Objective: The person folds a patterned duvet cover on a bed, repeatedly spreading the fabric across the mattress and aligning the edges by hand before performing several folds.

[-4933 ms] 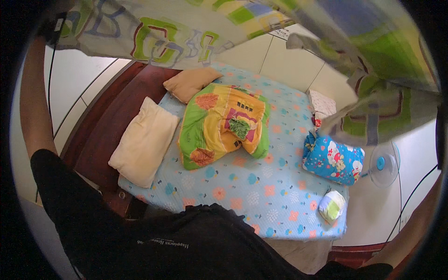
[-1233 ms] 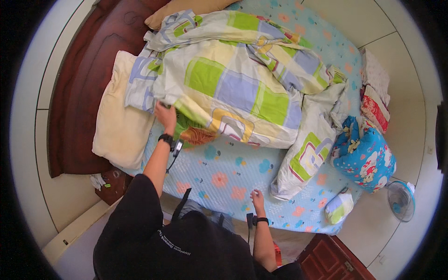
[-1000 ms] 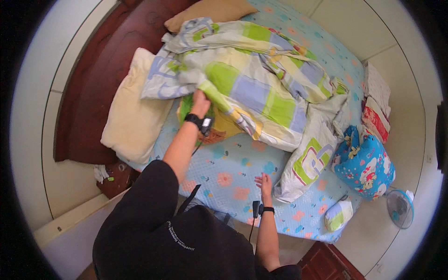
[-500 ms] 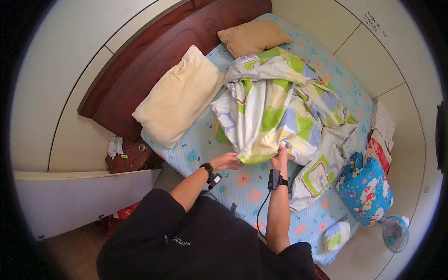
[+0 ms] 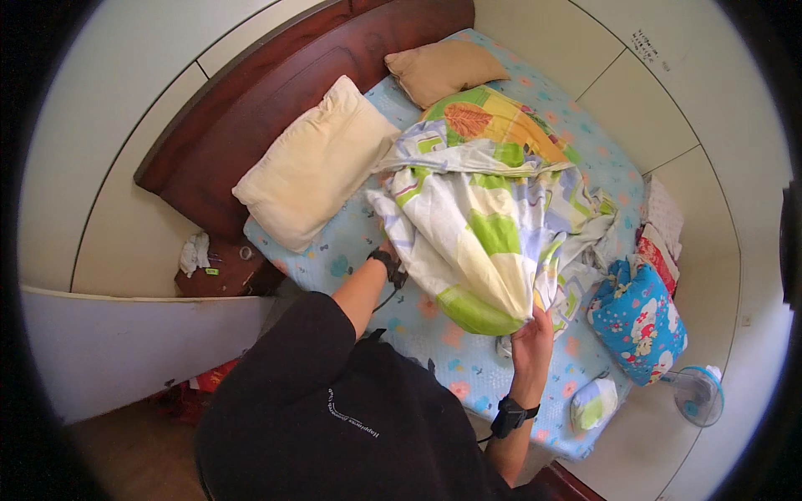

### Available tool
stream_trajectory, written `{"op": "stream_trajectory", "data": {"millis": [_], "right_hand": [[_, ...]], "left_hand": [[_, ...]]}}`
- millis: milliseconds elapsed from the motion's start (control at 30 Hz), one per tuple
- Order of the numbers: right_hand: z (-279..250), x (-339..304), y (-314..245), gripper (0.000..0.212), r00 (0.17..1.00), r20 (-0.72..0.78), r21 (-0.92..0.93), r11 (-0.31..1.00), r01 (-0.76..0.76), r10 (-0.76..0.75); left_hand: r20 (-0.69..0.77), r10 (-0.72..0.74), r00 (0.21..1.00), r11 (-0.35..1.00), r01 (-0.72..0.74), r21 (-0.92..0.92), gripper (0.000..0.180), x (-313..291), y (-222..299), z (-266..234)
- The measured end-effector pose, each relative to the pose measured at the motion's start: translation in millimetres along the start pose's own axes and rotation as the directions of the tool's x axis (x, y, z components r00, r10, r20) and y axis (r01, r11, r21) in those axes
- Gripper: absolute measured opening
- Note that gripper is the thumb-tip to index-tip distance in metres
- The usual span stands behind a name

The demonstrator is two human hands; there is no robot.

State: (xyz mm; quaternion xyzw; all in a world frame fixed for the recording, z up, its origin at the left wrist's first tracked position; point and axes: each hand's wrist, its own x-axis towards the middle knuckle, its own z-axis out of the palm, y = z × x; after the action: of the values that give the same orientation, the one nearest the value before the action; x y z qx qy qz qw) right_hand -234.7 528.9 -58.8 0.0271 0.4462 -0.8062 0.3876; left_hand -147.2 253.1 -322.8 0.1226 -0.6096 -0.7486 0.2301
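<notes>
A bed cover point(image 5: 468, 217) printed in green, white, cream and lilac patches lies bunched across the middle of the bed. Its near edge is lifted and drawn taut toward my right hand point(image 5: 535, 330), which pinches the cover's near right corner. My left hand point(image 5: 386, 250) is at the cover's left edge, its fingers hidden behind the hanging cloth. Beneath the cover's far side shows a yellow and orange cloth point(image 5: 501, 125) with a leaf print. The light blue floral sheet point(image 5: 341, 265) lies under everything.
A cream pillow point(image 5: 313, 167) and a tan pillow point(image 5: 443, 71) rest by the dark wooden headboard point(image 5: 251, 117). Toward the right are a blue printed bundle point(image 5: 639, 321), a small folded cloth point(image 5: 595, 405) and a fan point(image 5: 698, 397). A nightstand point(image 5: 230, 275) stands at left.
My right hand has moved right and nearer, pulling the cover's edge with it. My left hand has gone left and away, behind the cloth. More yellow and orange cloth shows at the far side.
</notes>
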Motion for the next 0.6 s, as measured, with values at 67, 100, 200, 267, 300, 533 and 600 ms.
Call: {"op": "stream_trajectory", "data": {"millis": [67, 100, 200, 267, 300, 533, 600], "right_hand": [[-11.6, -1.7, 0.2, 0.035, 0.997, -0.049, -0.021, 0.998, 0.059, -0.060], [-19.2, 0.0, 2.5, 0.031, 0.990, -0.092, -0.032, 0.994, 0.107, -0.109], [-54.7, 9.9, 0.2, 0.042, 0.978, -0.128, 0.078, 0.982, 0.174, -0.164], [-76.1, 13.9, -23.2, 0.046, 0.947, -0.115, 0.090, 0.946, 0.310, -0.299], [-78.6, 17.2, -28.1, 0.049, 0.900, -0.080, 0.108, 0.894, 0.435, -0.428], [-89.0, 73.0, 48.5, 0.075, 0.921, 0.265, -0.806, 0.458, 0.374, -0.287], [-60.8, 71.8, 92.8, 0.074, 0.942, 0.273, -0.771, 0.630, 0.093, 0.195]], "left_hand": [[-0.021, 0.044, 0.999, 0.738, -0.047, -0.673, 0.047, 36.1, 10.4, -1.1], [-0.045, 0.055, 0.997, 0.446, -0.064, -0.893, 0.046, 47.0, 16.0, -3.0], [0.103, -0.075, 0.992, 0.619, 0.127, -0.775, 0.044, 71.5, 46.1, -16.0], [-0.033, -0.132, 0.991, 0.698, 0.069, -0.713, 0.038, 88.4, 103.0, -6.6], [-0.187, -0.153, 0.970, 0.779, 0.002, -0.627, 0.033, 90.3, 134.6, -1.7], [-0.078, -0.298, 0.951, 0.937, 0.307, 0.166, 0.021, 34.7, 156.1, 59.4], [-0.030, -0.190, 0.981, 0.869, 0.183, 0.460, 0.021, 2.0, 106.2, 74.8]]}}
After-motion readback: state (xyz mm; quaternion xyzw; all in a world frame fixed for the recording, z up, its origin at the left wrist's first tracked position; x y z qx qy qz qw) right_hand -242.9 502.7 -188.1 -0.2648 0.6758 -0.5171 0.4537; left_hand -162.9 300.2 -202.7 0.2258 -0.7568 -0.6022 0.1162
